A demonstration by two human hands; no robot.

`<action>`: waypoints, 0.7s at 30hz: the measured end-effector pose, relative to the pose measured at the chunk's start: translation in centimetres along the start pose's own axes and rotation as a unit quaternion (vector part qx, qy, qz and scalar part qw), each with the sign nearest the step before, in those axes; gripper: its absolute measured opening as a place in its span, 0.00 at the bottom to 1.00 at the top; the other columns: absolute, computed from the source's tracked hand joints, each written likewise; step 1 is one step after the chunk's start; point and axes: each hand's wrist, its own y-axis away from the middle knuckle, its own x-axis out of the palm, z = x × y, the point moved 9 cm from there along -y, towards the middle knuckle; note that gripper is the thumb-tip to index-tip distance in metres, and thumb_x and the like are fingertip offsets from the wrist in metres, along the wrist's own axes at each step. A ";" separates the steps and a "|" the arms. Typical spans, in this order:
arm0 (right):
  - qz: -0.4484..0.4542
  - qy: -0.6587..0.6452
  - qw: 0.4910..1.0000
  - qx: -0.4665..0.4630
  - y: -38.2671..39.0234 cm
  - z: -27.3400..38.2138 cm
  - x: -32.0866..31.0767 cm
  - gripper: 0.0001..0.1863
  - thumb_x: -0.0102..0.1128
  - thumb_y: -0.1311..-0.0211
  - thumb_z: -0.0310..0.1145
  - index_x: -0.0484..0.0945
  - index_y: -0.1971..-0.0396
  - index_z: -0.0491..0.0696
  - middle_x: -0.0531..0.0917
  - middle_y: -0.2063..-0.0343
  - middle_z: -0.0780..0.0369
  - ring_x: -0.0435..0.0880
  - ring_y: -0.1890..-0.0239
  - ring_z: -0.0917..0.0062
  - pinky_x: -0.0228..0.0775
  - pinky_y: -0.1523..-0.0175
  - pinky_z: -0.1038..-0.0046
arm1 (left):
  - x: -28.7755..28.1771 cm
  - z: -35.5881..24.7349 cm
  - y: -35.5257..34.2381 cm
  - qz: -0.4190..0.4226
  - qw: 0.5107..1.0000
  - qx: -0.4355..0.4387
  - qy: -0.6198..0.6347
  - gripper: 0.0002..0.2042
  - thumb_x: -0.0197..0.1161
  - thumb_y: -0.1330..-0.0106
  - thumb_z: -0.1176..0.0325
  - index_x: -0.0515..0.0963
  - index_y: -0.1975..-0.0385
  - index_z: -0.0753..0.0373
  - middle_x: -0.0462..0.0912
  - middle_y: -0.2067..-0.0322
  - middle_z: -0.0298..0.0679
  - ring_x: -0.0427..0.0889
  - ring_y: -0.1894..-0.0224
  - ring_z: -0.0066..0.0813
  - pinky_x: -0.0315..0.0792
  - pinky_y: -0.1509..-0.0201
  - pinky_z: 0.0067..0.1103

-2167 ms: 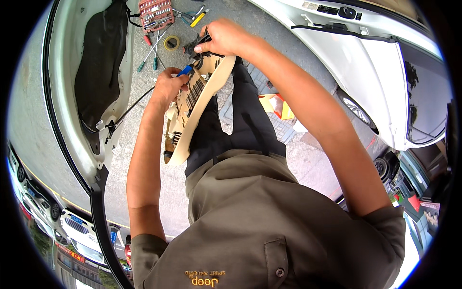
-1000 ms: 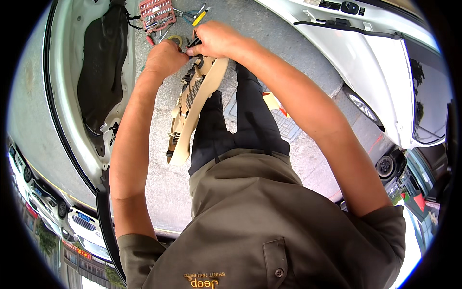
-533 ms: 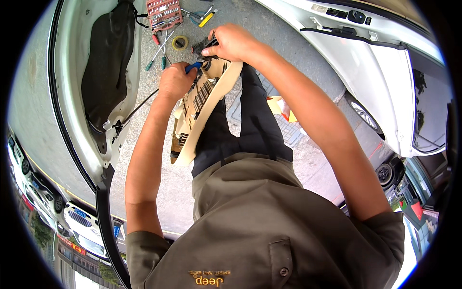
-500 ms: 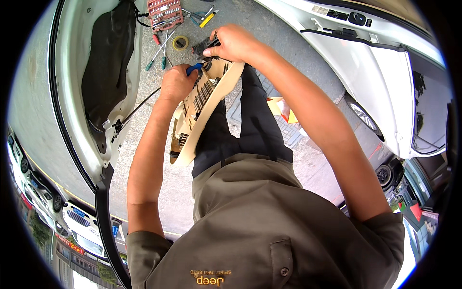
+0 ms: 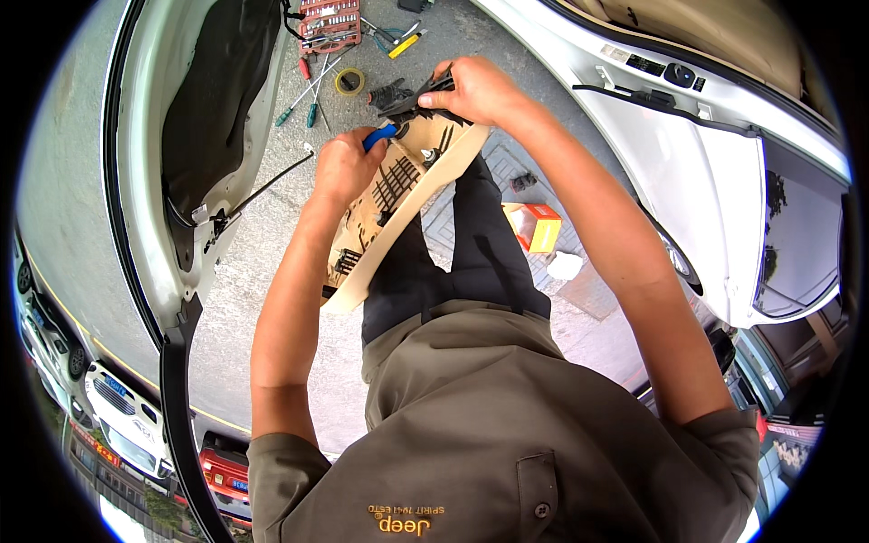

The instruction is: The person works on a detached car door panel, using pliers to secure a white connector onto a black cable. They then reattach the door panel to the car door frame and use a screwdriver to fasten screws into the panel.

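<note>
A beige plastic car trim panel (image 5: 412,215) lies slantwise over my thighs. Its ribbed inner side, with black clips and a black grid, faces up. My left hand (image 5: 344,167) is closed around a blue tool handle (image 5: 380,137) at the panel's left edge, near its far end. The tool's tip is hard to make out against the panel. At that far end, my right hand (image 5: 478,90) pinches a dark, crumpled-looking black piece (image 5: 424,98) between thumb and fingers. Whether this piece is joined to the panel cannot be told.
Beyond the panel on the ground are a red socket set (image 5: 329,25), screwdrivers (image 5: 312,115), a tape roll (image 5: 349,82) and a yellow-handled cutter (image 5: 405,44). An open car door (image 5: 145,181) stands left, a white car door (image 5: 674,172) right. An orange-yellow box (image 5: 536,226) sits beside my legs.
The panel's far end has swung to the right and its inner side shows more. My right hand has shifted right, and more of the black piece is visible. My left hand keeps the blue handle.
</note>
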 end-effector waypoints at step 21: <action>-0.050 0.013 0.997 -0.050 0.3 -1.6 -0.1 0.27 0.73 0.47 0.52 0.84 0.53 0.49 0.85 0.73 0.50 0.85 0.62 0.55 0.76 0.54 0.59 | 4.6 -0.7 -2.8 0.053 0.993 -0.091 -0.043 0.18 0.61 0.34 0.58 0.81 0.63 0.72 0.85 0.65 0.60 0.85 0.58 0.55 0.77 0.51 0.39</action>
